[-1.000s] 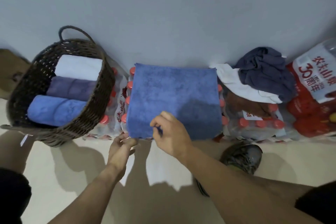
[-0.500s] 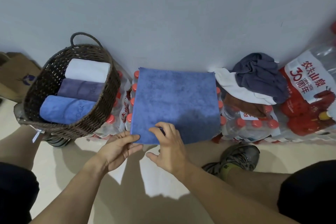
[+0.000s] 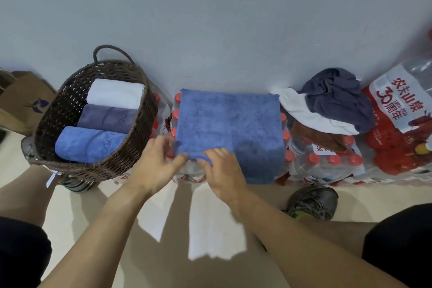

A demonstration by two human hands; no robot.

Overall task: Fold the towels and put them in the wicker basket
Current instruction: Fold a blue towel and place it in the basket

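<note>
A blue towel (image 3: 230, 124) lies folded flat on top of shrink-wrapped bottle packs against the wall. Its near left edge is curled up into a small roll. My left hand (image 3: 155, 163) pinches that rolled corner with thumb and fingers. My right hand (image 3: 222, 170) grips the same rolled edge just to the right. The dark wicker basket (image 3: 72, 166) stands to the left and holds three rolled towels: white (image 3: 114, 92), purple (image 3: 106, 118) and blue (image 3: 90, 144).
A heap of unfolded cloths lies at the right: dark blue (image 3: 337, 98), white (image 3: 304, 114) and brown (image 3: 315, 135). Packs of red-capped water bottles (image 3: 325, 166) line the wall. A brown paper bag (image 3: 22, 103) stands far left. My shoe (image 3: 313, 201) rests on the pale floor.
Both hands moved up onto the towel's near left edge and began rolling it away from me. The camera view shifted slightly toward the left.
</note>
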